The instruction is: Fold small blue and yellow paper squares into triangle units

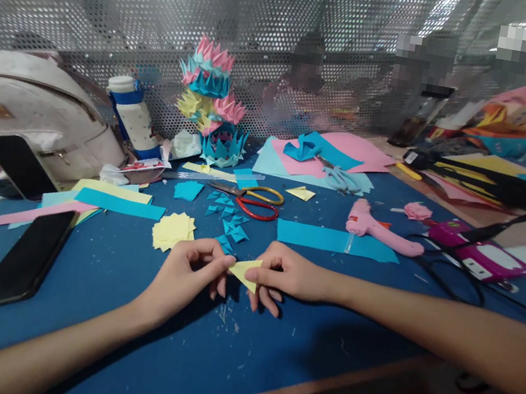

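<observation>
Between both hands, a small yellow paper triangle [244, 273] is held just above the blue tabletop. My left hand [191, 267] pinches its left corner between thumb and finger. The right edge is gripped by my right hand [284, 276], thumb on top. Just beyond my left hand lies a stack of yellow paper squares [173, 231]. Several small folded blue paper pieces [234, 227] lie behind the triangle. Scissors [255, 197] with a yellow and a red handle rest past them. A blue paper strip [336, 241] lies beyond my right hand.
A pink glue gun [378, 230] and a purple power strip [476, 251] with cables are at right. Two phones, one flat [25, 261], one propped [20, 166], stand left near a bag [32, 98] and bottle [131, 114]. A folded-paper tower [212, 108] stands behind, by a perforated metal screen [274, 10].
</observation>
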Demonstrator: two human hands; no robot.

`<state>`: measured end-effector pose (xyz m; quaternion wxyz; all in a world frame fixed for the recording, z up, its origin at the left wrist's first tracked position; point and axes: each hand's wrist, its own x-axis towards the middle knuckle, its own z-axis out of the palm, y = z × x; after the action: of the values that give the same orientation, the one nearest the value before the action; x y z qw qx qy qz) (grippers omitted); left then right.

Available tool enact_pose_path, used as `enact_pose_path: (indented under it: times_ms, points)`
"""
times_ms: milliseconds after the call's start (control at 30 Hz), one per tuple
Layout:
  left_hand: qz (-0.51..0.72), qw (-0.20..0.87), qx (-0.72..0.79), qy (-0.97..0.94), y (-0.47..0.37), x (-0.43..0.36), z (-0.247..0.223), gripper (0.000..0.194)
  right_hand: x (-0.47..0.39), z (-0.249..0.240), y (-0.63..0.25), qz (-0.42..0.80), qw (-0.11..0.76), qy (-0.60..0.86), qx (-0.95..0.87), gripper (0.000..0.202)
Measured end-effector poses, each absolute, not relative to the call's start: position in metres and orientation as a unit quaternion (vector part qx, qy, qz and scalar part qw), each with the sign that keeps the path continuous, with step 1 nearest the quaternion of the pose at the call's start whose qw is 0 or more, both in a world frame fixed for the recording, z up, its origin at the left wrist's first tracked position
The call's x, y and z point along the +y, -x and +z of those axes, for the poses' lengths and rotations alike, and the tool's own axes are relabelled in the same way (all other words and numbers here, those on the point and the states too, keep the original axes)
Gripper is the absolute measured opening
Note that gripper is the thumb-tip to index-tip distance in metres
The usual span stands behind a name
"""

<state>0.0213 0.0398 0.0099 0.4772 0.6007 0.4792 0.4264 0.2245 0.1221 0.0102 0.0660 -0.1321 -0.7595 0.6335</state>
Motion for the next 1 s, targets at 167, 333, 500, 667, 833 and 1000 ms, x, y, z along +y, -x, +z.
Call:
enact_pose_path:
  times_ms: [167, 333, 500, 667, 833, 1000]
  points:
    - [0.426, 0.470, 0.478, -0.608, -0.019, 0.039, 0.010, 0.039, 0.120, 0.012, -0.225, 0.630, 0.063, 0.133, -0.763, 0.062]
    - [0.420, 0.478, 0.465, -0.615, -0.020, 0.040, 0.010, 0.042, 0.121, 0.011, -0.225, 0.628, 0.069, 0.131, -0.764, 0.061]
    - [0.404, 0.482, 0.462, -0.626, -0.020, 0.041, 0.009, 0.039, 0.122, 0.006, -0.225, 0.653, 0.076, 0.116, -0.745, 0.063]
    - [0.376, 0.466, 0.468, -0.650, -0.019, 0.040, 0.007, 0.041, 0.118, 0.007, -0.223, 0.668, 0.081, 0.120, -0.730, 0.068]
    - [0.317, 0.411, 0.477, -0.709, -0.010, 0.048, 0.020, 0.039, 0.113, 0.005, -0.223, 0.674, 0.115, 0.117, -0.721, 0.071]
    - [0.232, 0.293, 0.479, -0.794, 0.029, 0.081, 0.055, 0.033, 0.111, 0.004, -0.227, 0.613, 0.117, 0.107, -0.774, 0.074]
